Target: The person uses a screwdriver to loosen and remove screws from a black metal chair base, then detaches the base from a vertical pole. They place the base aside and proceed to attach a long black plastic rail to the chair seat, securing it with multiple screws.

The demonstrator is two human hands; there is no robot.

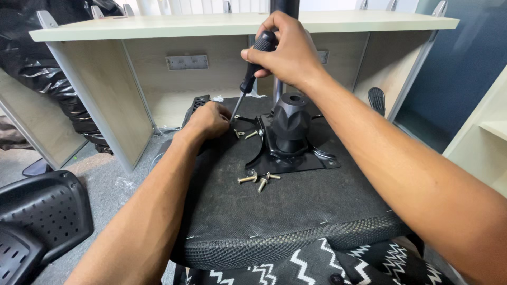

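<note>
Head view: our right hand (pixel 288 50) is wrapped tight round a screwdriver (pixel 253 71), tip down at the seat (pixel 264 211) beside our left hand (pixel 210 120), curled and pressing there. Loose bolts (pixel 259 179) lie just before the plate (pixel 296 158); bare seat runs to its near edge.

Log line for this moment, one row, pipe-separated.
right hand: holds screwdriver, tip down at mounting plate | left hand: rests on seat underside by tip | loose bolts lie on seat
</note>
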